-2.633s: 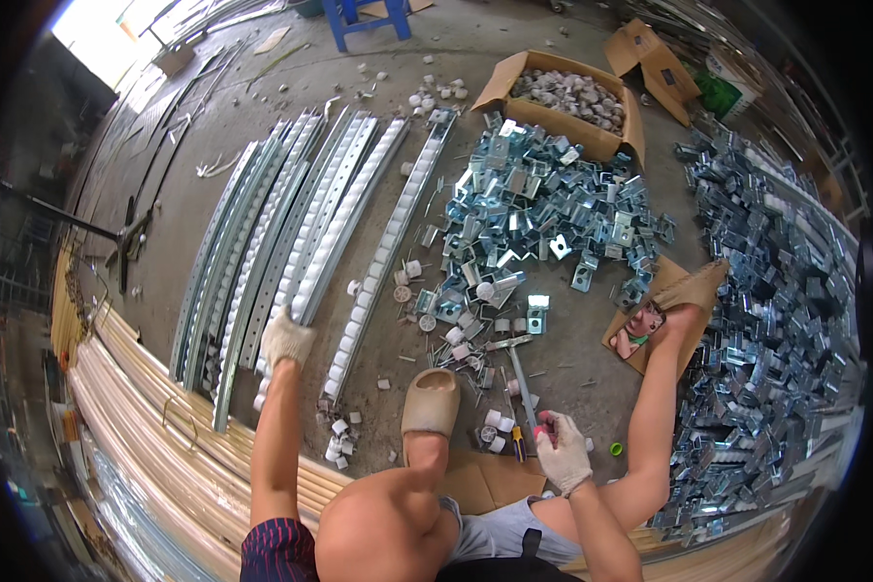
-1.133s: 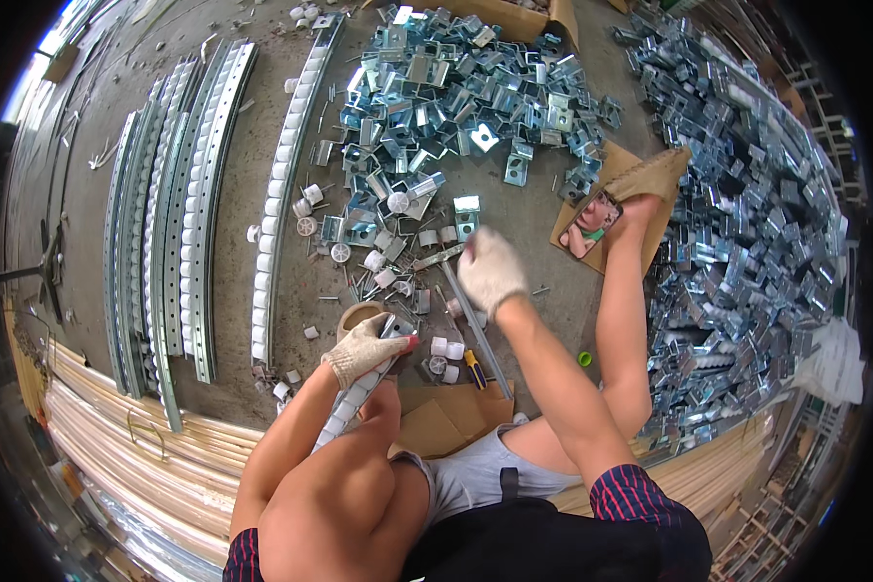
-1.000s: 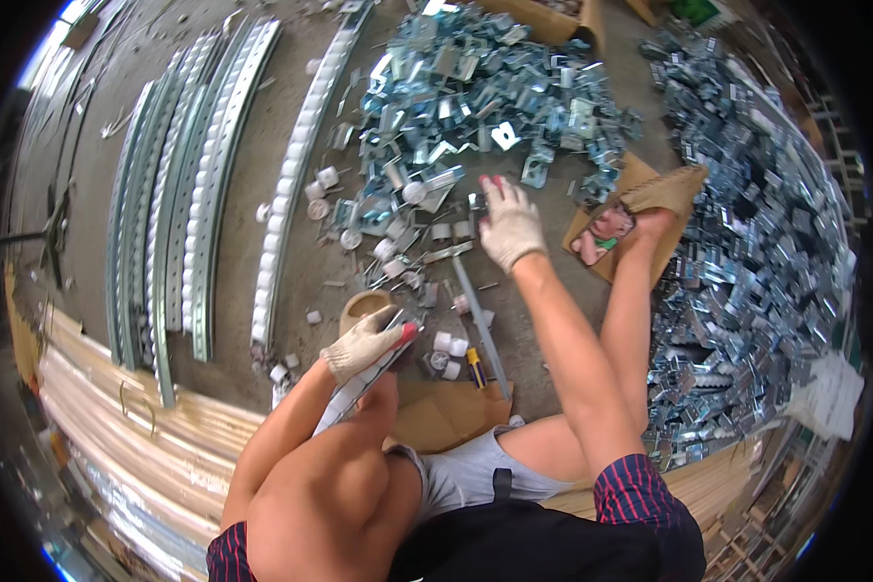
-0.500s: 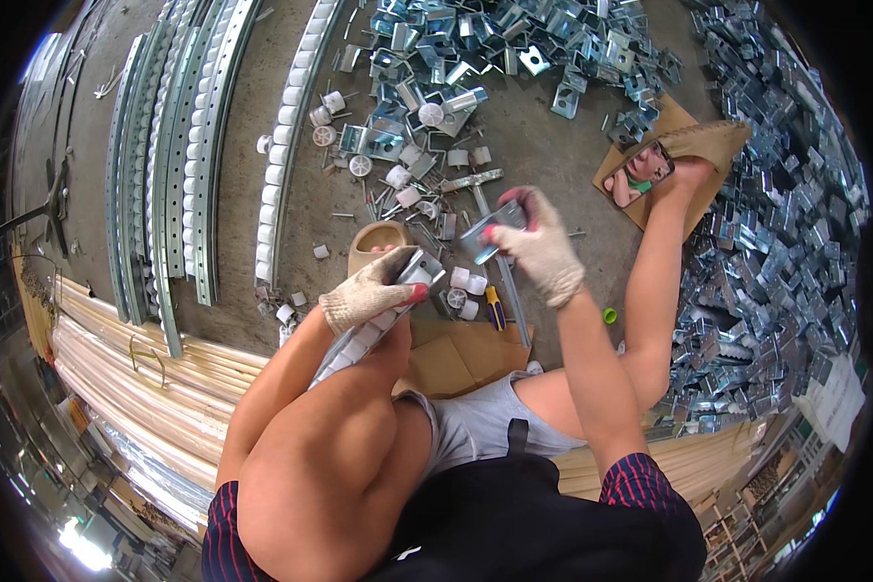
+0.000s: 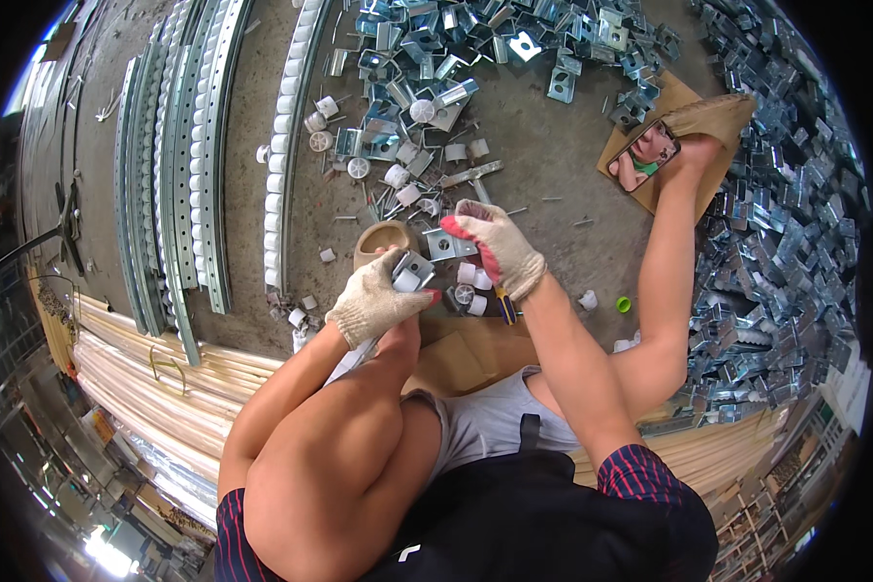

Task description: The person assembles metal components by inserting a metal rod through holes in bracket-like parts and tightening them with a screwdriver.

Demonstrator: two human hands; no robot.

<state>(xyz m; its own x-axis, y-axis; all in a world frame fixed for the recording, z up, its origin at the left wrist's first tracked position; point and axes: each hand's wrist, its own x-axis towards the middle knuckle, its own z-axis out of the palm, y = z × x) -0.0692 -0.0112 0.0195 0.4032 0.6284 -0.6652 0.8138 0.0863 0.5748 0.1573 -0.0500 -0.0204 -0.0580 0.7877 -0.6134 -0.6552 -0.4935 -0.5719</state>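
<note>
My left hand (image 5: 373, 299), in a cream work glove with red fingertips, is closed round the end of a metal roller track (image 5: 350, 362) that slants up along my bent leg. A white roller (image 5: 406, 281) shows in the track's open end, just past the thumb. My right hand (image 5: 497, 247), gloved alike, pinches a small bent metal bracket (image 5: 444, 245) with a round hole, a little beyond the track's end. On the floor behind it lies a hammer (image 5: 473, 176). Partly hidden below the right hand is a yellow and blue screwdriver (image 5: 506, 307).
Loose brackets (image 5: 427, 48) are heaped ahead, with a larger heap (image 5: 776, 242) on the right. White rollers (image 5: 359, 168) and pins lie scattered between. Finished-looking roller tracks (image 5: 179, 175) line the left. A phone (image 5: 647, 155) rests on cardboard (image 5: 684, 97) by my right foot.
My right hand has moved left and slightly down with the bracket, closer to the track's end. The left hand has shifted only slightly and keeps its hold.
</note>
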